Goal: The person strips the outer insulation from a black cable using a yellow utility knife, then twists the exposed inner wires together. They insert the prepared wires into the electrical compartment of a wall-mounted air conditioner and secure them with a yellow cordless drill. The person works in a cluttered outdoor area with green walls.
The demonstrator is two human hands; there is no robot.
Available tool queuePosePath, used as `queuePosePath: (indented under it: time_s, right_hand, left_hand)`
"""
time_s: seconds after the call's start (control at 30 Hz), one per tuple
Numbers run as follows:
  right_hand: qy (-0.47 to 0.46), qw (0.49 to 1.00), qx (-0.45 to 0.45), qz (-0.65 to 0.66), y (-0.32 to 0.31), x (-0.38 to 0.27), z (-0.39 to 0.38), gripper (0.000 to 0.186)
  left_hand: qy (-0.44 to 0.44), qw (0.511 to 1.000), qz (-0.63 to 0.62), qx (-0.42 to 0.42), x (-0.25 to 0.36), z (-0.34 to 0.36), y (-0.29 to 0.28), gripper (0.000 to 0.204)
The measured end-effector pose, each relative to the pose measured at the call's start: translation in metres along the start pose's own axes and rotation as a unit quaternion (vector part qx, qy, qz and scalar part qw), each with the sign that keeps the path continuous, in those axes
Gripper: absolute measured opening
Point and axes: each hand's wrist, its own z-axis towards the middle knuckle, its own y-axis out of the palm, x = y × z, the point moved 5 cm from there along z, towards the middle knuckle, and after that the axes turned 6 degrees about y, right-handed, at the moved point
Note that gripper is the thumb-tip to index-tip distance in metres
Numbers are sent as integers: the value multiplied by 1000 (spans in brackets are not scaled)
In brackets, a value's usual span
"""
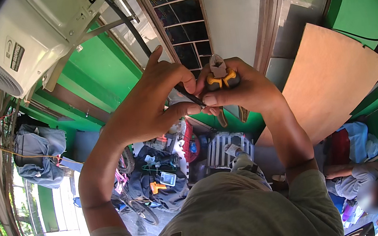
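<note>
My left hand is closed, its thumb and bent finger around a black cable that comes down from the upper left and passes behind this hand. Close beside it, my right hand grips pliers with yellow-and-black handles, their metal jaws pointing up. The right thumb presses near the cable's end, between the two hands. My right palm and fingers hide part of the handles, whose lower ends show below.
An air-conditioner outdoor unit sits on a wall bracket at upper left. A wooden board leans at right. Below are a bicycle wheel, an orange tool on dark cloth and a striped metal rack. Another person is at lower right.
</note>
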Motion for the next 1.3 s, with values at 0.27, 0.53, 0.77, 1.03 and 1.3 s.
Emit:
queuePosePath:
  time_s: [0.27, 0.53, 0.77, 1.03, 1.3]
  right_hand:
    - [-4, 1000, -1, 30, -17, -4, 7, 26]
    - [43, 963, 30, 263, -14, 45, -11, 40]
    - [216, 969, -93, 77, 76, 153, -100, 69]
    - [194, 977, 27, -90, 41, 93, -116, 59]
    - [87, 995, -38, -7, 17, 4, -90, 68]
  left_hand:
    - [-59, 997, -50, 16, -16, 20, 1, 29]
    - [-67, 995, -20, 73, -11, 23, 0, 25]
    - [-39, 981, 12, 192, -5, 20, 2, 16]
    - [14, 968, 56, 243, 5, 22, 4, 15]
    - [33, 966, 94, 239, 19, 22, 5, 15]
